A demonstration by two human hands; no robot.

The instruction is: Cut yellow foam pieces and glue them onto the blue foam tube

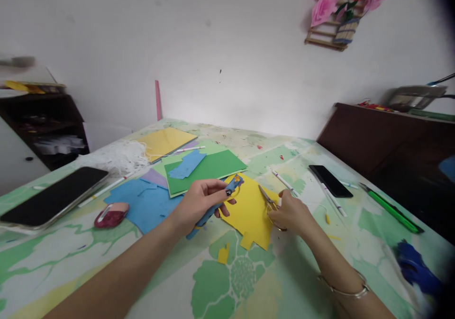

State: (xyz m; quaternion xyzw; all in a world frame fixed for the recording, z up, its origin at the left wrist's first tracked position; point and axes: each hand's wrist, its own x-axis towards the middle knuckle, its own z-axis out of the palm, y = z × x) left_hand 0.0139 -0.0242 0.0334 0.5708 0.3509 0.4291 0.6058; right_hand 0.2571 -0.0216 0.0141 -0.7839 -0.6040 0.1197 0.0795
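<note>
Two hands work over the table (213, 290) in the head view. The left hand (208, 198) pinches a blue paper strip (206, 217). The right hand (293, 212) grasps scissors (271, 204) by the handles, above yellow paper (245, 205); whether blades and paper touch is hard to tell. Green card (213, 169) lies beyond.

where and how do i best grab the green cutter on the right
Probably grip the green cutter around its wide body, the right hand first freed of the scissors and coming from above on the near side. It lies flat, with its slim tip pointing away, near the black phone, and its wider end toward you.
</note>
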